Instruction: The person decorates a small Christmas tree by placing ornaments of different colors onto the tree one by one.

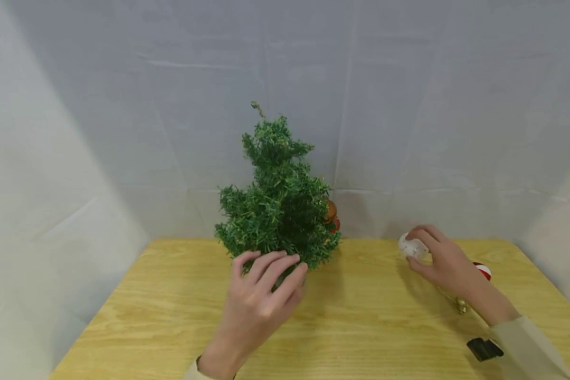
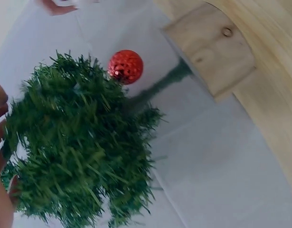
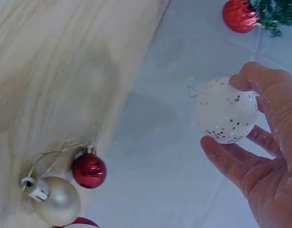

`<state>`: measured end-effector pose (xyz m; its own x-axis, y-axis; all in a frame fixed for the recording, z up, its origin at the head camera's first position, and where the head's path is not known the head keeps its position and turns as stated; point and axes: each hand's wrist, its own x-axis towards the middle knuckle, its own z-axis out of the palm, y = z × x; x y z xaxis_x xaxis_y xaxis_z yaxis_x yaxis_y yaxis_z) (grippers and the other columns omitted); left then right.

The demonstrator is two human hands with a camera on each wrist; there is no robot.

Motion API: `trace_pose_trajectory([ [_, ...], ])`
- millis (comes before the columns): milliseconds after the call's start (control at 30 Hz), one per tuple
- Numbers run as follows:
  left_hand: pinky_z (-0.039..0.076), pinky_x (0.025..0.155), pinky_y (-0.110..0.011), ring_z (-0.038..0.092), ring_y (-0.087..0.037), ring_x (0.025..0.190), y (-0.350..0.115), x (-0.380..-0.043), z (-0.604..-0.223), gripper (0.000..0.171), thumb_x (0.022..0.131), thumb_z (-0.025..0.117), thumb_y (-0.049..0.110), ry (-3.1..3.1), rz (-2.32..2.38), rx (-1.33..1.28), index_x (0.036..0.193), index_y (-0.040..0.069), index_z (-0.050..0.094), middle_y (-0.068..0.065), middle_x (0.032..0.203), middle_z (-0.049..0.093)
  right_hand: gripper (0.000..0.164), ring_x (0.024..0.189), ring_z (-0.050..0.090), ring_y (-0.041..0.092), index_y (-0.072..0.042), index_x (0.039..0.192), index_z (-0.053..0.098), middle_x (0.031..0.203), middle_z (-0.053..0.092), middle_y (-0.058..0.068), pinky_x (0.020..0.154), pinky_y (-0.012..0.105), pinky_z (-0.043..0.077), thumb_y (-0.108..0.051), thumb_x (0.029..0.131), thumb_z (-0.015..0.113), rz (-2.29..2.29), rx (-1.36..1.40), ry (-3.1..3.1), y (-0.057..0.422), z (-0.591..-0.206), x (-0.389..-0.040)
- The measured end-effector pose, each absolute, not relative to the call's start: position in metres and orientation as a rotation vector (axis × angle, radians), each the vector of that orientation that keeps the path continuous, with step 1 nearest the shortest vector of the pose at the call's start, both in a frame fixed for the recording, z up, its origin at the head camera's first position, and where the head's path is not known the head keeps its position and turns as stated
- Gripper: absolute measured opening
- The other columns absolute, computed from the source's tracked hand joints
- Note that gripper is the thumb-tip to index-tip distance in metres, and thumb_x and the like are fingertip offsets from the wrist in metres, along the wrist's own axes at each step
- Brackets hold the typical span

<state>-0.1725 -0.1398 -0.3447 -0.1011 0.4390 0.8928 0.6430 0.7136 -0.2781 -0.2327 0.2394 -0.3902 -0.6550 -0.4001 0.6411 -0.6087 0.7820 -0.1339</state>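
A small artificial Christmas tree (image 1: 275,190) stands on the table. My left hand (image 1: 263,303) is at its lower front branches, with fingers spread and slightly bent; in the left wrist view its fingers are partly hidden by greenery. Beyond the tree's right side, my right hand (image 1: 448,266) pinches a white speckled bauble (image 3: 224,116) between thumb and fingers, raised above the table. A thin wire loop sticks out from that bauble. One shiny red bauble (image 2: 126,66) hangs low on the tree, and an orange one (image 1: 331,209) shows above it in the head view.
Under the tree is a wooden base (image 2: 217,52). To the right on the wooden table (image 1: 171,301) lie a small dark red bauble (image 3: 89,170), a pale gold bauble (image 3: 58,202), a red-and-white ornament (image 1: 483,271) and a black object (image 1: 484,349). White sheeting (image 1: 195,105) encloses the back and sides.
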Motion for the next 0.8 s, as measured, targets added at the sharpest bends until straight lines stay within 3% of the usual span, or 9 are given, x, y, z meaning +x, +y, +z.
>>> trace_pose_trajectory([
  [133, 0.049, 0.085, -0.053, 0.071, -0.024, 0.099, -0.15, -0.172, -0.346, 0.023, 0.099, 0.059, 0.022, -1.68, -0.218, -0.849, 0.098, 0.016, 0.081, -0.004, 0.104, 0.078, 0.048, 0.101, 0.062, 0.023, -0.007, 0.113, 0.063, 0.122, 0.06, 0.01, 0.076, 0.024, 0.049, 0.001, 0.07, 0.085, 0.465, 0.762, -2.299, 0.235, -0.384, -0.225],
  [267, 0.046, 0.086, -0.055, 0.069, -0.028, 0.102, -0.161, -0.174, -0.346, 0.024, 0.1, 0.059, 0.024, -1.668, -0.211, -0.84, 0.102, 0.014, 0.081, -0.007, 0.106, 0.077, 0.05, 0.099, 0.062, 0.021, -0.005, 0.114, 0.065, 0.123, 0.061, 0.013, 0.074, 0.018, 0.049, 0.004, 0.068, 0.083, 0.502, 0.787, -2.243, 0.228, -0.375, -0.217],
  [467, 0.048, 0.088, -0.054, 0.07, -0.029, 0.102, -0.171, -0.176, -0.349, 0.026, 0.099, 0.059, 0.027, -1.679, -0.172, -0.856, 0.106, 0.013, 0.08, -0.009, 0.108, 0.077, 0.055, 0.108, 0.059, 0.0, -0.006, 0.116, 0.067, 0.127, 0.062, 0.013, 0.083, 0.002, 0.049, 0.01, 0.066, 0.084, 0.687, 0.774, -2.225, 0.216, -0.36, -0.201],
  [633, 0.052, 0.087, -0.053, 0.07, -0.029, 0.103, -0.172, -0.176, -0.354, 0.027, 0.1, 0.058, 0.029, -1.714, -0.125, -0.86, 0.109, 0.014, 0.079, -0.008, 0.112, 0.076, 0.06, 0.117, 0.055, -0.01, -0.009, 0.119, 0.067, 0.129, 0.062, 0.011, 0.082, 0.006, 0.053, 0.014, 0.067, 0.085, 0.846, 0.795, -2.193, 0.203, -0.348, -0.187],
  [800, 0.051, 0.086, -0.053, 0.069, -0.028, 0.106, -0.171, -0.176, -0.357, 0.029, 0.102, 0.056, 0.031, -1.749, -0.118, -0.872, 0.115, 0.016, 0.078, -0.007, 0.115, 0.075, 0.062, 0.116, 0.058, -0.009, -0.008, 0.12, 0.066, 0.13, 0.061, 0.012, 0.078, 0.01, 0.056, 0.018, 0.066, 0.082, 0.917, 0.837, -2.163, 0.194, -0.338, -0.178],
])
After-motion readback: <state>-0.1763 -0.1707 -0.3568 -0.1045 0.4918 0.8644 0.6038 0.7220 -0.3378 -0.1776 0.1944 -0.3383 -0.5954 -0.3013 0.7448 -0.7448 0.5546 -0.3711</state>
